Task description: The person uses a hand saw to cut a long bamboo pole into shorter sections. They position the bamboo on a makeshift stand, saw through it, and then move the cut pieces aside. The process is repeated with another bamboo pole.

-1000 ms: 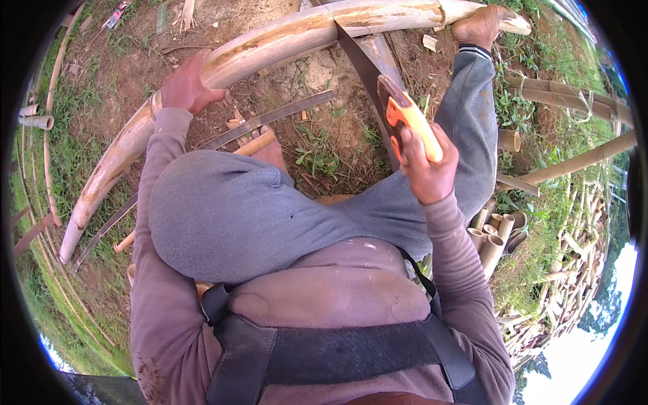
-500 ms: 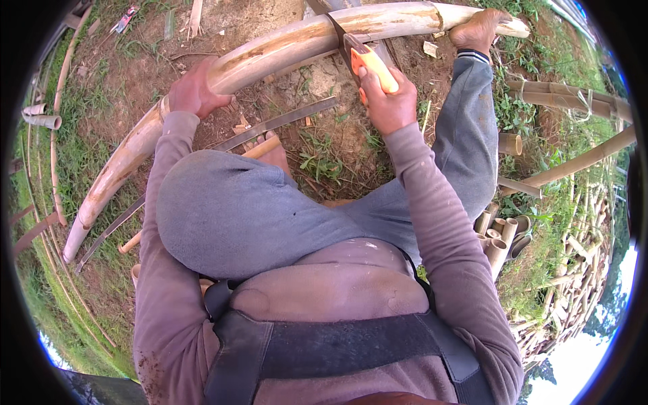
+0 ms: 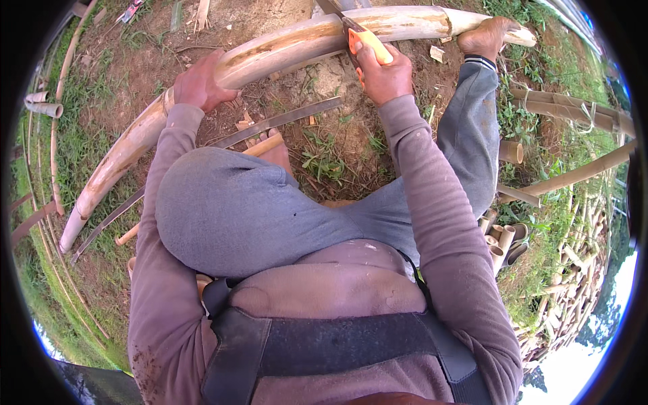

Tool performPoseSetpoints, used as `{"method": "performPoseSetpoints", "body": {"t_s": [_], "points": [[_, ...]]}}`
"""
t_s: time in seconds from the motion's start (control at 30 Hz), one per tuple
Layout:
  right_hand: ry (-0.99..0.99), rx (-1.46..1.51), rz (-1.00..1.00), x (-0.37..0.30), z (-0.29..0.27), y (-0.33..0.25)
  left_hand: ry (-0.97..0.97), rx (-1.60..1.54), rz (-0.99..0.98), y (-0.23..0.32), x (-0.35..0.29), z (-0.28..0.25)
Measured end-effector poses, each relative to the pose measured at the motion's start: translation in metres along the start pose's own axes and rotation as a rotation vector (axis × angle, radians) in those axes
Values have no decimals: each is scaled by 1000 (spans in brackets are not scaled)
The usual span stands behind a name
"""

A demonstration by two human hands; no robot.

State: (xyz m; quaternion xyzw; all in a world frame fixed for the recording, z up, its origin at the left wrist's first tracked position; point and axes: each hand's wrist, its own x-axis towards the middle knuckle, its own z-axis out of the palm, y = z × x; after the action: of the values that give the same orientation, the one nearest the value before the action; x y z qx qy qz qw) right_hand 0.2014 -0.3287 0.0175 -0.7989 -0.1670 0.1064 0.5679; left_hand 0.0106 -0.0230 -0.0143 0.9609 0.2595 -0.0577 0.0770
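Beyond the person's grey-clad knee (image 3: pixel 199 202) runs a long bamboo pole (image 3: pixel 290 55) — the left hand (image 3: pixel 202 82) clasped over it, the right hand (image 3: pixel 388 75) gripping an orange-handled saw (image 3: pixel 372 44), blade (image 3: pixel 331 7) across the pole.

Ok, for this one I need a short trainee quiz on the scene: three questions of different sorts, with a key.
1. Which hand grips the saw?
2. True or false: both hands are on the saw.
3. The saw's handle is mainly: A) blue, B) orange, C) green.

Key:
1. The right hand.
2. False; the left hand is on the pole.
3. B.
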Motion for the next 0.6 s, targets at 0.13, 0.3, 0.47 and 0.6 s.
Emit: {"method": "performPoseSetpoints", "body": {"t_s": [0.13,0.3,0.47,0.6], "points": [[-25,-69,17,-118,-74,-12,38,-10,12,-13,-7,12],[-23,-140,205,-210,-135,-62,30,-20,42,-16,-3,25],[-50,48,128,-32,-29,-1,73,-38,72,0,-3,8],[11,12,54,-13,-8,8,6,-74,48,6,-3,-3]]}}
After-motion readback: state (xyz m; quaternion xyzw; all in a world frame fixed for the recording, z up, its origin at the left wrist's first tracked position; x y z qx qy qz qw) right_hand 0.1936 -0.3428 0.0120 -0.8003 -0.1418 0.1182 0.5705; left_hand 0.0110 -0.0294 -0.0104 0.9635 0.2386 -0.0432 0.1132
